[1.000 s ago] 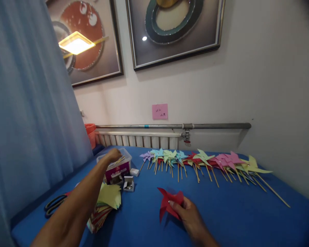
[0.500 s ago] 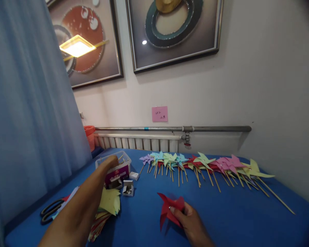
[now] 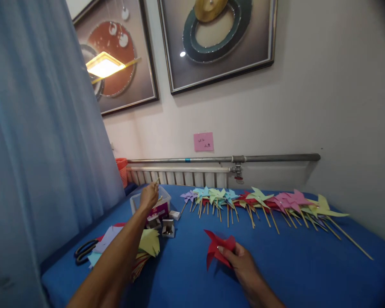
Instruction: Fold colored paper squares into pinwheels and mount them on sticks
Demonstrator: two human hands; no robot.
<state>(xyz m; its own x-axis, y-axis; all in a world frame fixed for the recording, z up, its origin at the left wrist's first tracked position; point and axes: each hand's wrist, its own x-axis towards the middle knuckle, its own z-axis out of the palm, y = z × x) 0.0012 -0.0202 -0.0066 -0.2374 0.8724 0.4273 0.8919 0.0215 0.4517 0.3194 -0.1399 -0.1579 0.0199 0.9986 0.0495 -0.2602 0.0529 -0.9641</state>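
Red paper pinwheel head sits pinched between thumb and fingers of the right hand, grip closed; I see a shiny fastener at its centre, right by the thumb tip. Left hand hangs just above the plastic tub, fingers curled tight on what I read as a thin wooden stick, only its tip poking out. Small white boxes stand by the tub, below and right of the left fingers, one with its flap up. Paper cutouts, pale yellow on top, lie stacked nearer me than those fingers, scissors farther left. Pinwheels on sticks lie along the blue worktop, beyond the right fingers and running off rightward.
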